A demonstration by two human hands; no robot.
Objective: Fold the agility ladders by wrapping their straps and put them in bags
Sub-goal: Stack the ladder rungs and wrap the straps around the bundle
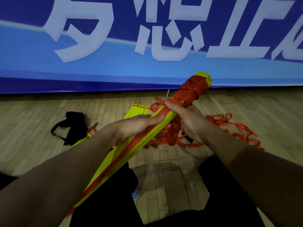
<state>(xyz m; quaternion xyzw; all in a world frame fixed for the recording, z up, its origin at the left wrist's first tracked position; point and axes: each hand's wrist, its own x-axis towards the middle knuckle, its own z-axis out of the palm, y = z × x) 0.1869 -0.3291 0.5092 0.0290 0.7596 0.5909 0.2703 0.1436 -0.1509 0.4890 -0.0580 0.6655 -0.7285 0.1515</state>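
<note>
Yellow rung bundle [131,154], stiff and light, gripped by left hand [136,126]; right hand [186,120] apparently grips strap-wrapped end; loose straps [229,125] limp, snag-prone.

The bundle of ladder rungs [124,154] is showing bright yellow, with a red-orange strap [191,90] winding solid red round its far end; loose straps [229,123] are trailing the same red-orange over the pale tan wooden floor [164,169]. A black bag [73,125] is lying there, and the banner [147,66] behind is glowing blue, dark over light, with big whitish characters
</note>
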